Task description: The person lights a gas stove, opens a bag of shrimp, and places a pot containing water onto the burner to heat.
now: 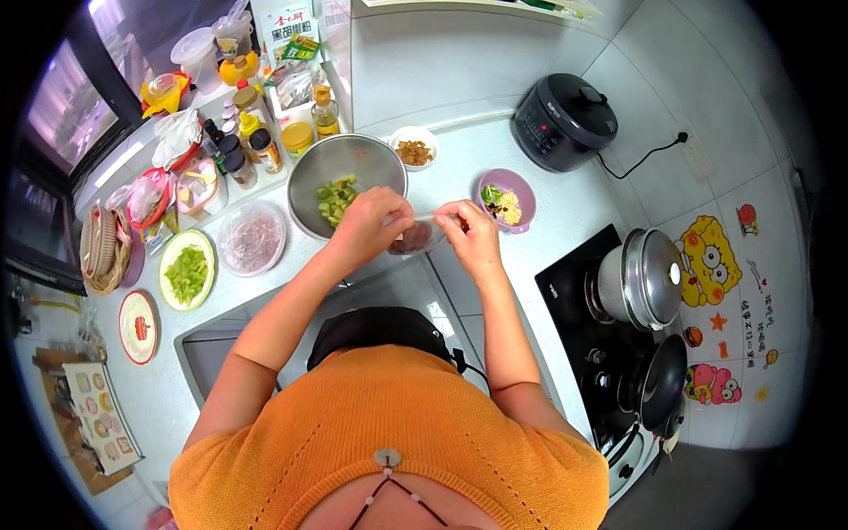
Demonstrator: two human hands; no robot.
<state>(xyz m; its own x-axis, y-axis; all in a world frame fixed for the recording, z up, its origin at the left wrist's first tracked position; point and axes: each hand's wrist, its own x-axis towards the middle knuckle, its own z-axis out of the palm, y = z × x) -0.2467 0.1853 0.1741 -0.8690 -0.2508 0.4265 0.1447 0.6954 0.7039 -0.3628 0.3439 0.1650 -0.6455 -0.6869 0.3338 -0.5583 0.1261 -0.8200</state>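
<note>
Pinched between both hands is a clear plastic bag [416, 238] with dark reddish contents, held up at its top edge. My left hand [372, 222] grips one side of that edge and hangs partly over the steel bowl's rim. On the other side, my right hand [472, 233] has its thumb and fingers closed on the edge. Behind my left hand stands a stainless steel bowl [301, 179] with chopped green vegetable pieces [334, 202]. A purple bowl [529, 192] beyond my right hand contains minced garlic and green bits.
A white bowl [434, 136] of brown pieces stands at the back. Left are a tub of pale pinkish contents [252, 240], a plate of cut greens [187, 275] and several condiment bottles [250, 156]. Right are an electric pressure cooker [563, 122], a lidded pot [639, 281] and a wok [664, 381].
</note>
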